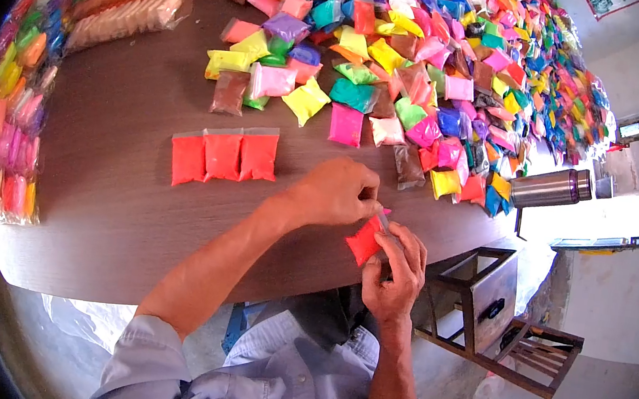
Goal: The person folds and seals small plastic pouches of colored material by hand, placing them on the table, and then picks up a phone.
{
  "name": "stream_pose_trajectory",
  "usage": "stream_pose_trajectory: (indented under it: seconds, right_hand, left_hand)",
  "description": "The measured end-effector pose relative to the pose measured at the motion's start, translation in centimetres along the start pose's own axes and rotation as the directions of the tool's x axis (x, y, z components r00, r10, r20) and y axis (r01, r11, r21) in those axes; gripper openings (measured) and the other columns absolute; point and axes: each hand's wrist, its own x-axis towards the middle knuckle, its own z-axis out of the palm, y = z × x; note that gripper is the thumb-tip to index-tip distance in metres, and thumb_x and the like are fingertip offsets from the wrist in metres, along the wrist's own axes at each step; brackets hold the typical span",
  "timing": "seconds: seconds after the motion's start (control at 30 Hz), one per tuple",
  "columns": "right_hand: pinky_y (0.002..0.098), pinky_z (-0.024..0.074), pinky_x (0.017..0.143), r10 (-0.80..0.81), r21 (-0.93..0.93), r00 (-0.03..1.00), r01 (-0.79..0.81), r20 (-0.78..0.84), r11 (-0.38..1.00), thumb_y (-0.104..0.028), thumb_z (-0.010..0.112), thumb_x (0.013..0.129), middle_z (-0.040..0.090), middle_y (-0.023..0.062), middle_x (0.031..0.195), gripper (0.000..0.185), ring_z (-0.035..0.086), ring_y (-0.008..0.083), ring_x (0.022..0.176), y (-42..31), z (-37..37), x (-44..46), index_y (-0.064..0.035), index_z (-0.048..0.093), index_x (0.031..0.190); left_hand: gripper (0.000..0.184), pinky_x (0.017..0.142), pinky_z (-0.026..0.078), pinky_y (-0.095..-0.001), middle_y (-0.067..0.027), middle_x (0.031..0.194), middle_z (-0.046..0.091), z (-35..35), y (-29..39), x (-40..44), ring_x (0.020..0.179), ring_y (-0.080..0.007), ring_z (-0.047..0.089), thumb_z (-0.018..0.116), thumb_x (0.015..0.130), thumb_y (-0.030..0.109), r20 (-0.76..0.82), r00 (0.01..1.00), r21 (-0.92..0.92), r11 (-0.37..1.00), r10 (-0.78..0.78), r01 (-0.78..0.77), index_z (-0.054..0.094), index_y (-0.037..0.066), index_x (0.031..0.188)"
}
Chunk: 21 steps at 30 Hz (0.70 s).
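In front of me my right hand (395, 277) is closed around a small red clay packet (365, 241) with a clear plastic edge. It hangs tilted over the near part of the table. Above it, my left hand (339, 191) has its fingers curled in a pinch at the packet's upper corner; the exact contact is partly hidden by the fingers. To the left of that hand, three red packets (223, 155) lie side by side in a row, slightly overlapping, their clear edges turned away from me.
A large heap of multicoloured packets (347, 125) spreads over the far side of the brown table (112, 198). Bundled packets in clear bags (126, 16) lie at the left. A metal flask (552, 188) lies at the right edge, and a wooden chair (493, 309) stands beyond.
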Motion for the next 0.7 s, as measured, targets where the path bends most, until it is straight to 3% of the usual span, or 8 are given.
stream_pose_trajectory:
  seconds: [0.07,0.13,0.27,0.33,0.43,0.57,0.7]
  right_hand:
    - [0.0448,0.0524,0.099,-0.017,-0.026,1.0,0.017,0.009,1.0,-0.002,0.072,0.08,0.07,0.0158,0.122,0.029,0.067,0.037,0.11,0.0,0.1,0.0,-0.0048,0.075,0.109]
    - [0.045,0.0522,0.098,0.053,-0.02,0.998,-0.054,-0.03,0.998,-0.005,0.079,0.078,0.071,0.0126,0.12,0.03,0.067,0.0354,0.109,0.1,0.8,-0.2,-0.0064,0.075,0.109]
    - [0.0442,0.0527,0.096,0.103,-0.06,0.988,-0.11,-0.114,0.992,-0.009,0.085,0.076,0.072,0.0107,0.117,0.031,0.067,0.0342,0.107,-0.2,1.6,0.3,-0.0074,0.074,0.105]
    - [0.0439,0.0533,0.094,0.103,-0.123,0.983,-0.123,-0.153,0.985,-0.009,0.086,0.076,0.073,0.0106,0.115,0.03,0.067,0.0339,0.106,-0.3,1.8,0.5,-0.0079,0.072,0.102]
    - [0.0437,0.0535,0.093,0.12,-0.099,0.978,-0.139,-0.171,0.985,-0.01,0.087,0.076,0.073,0.0105,0.113,0.031,0.067,0.034,0.105,-0.2,2.2,0.7,-0.0084,0.071,0.102]
    - [0.0438,0.0535,0.093,0.119,-0.064,0.975,-0.133,-0.19,0.989,-0.011,0.087,0.076,0.073,0.0104,0.113,0.032,0.067,0.0341,0.104,0.4,2.7,0.6,-0.0089,0.07,0.103]
    - [0.0439,0.0535,0.092,0.122,-0.066,0.974,-0.137,-0.191,0.988,-0.013,0.088,0.076,0.073,0.0101,0.113,0.034,0.068,0.0338,0.103,0.7,2.8,0.5,-0.0092,0.069,0.104]
  left_hand:
    - [0.027,0.065,0.053,-0.0432,-0.0173,0.076,0.071,0.0,0.0,0.2,0.068,-0.0304,0.069,0.079,0.086,0.029,-0.005,1.0,-0.028,1.0,-0.008,0.008,0.073,0.003,0.086]
    - [0.026,0.064,0.053,-0.0393,-0.0151,0.075,0.072,-0.3,0.1,0.3,0.066,-0.0222,0.068,0.081,0.087,0.027,-0.008,0.998,-0.161,0.985,-0.064,0.062,0.073,0.002,0.087]
    - [0.026,0.062,0.053,-0.0362,-0.0139,0.075,0.073,-0.1,-0.1,0.4,0.065,-0.0172,0.067,0.083,0.087,0.025,-0.054,0.995,-0.241,0.968,-0.087,0.072,0.073,0.002,0.087]
    - [0.024,0.061,0.053,-0.0351,-0.0144,0.075,0.072,0.1,0.0,0.4,0.064,-0.0157,0.066,0.083,0.086,0.023,-0.086,0.996,-0.221,0.975,-0.021,0.002,0.073,0.001,0.086]
    - [0.023,0.061,0.053,-0.0358,-0.015,0.074,0.072,-0.2,0.7,0.1,0.064,-0.0178,0.068,0.082,0.085,0.022,-0.053,0.998,-0.144,0.988,0.045,-0.053,0.072,0.001,0.084]
    - [0.022,0.06,0.053,-0.0376,-0.0155,0.073,0.071,-0.1,1.0,0.0,0.063,-0.0218,0.068,0.082,0.084,0.02,0.006,1.0,-0.06,0.998,0.009,-0.009,0.072,0.001,0.084]
    - [0.023,0.061,0.053,-0.04,-0.0166,0.074,0.071,0.2,0.4,0.1,0.065,-0.0262,0.069,0.082,0.084,0.021,-0.086,0.996,-0.037,0.999,0.009,-0.012,0.071,0.001,0.083]
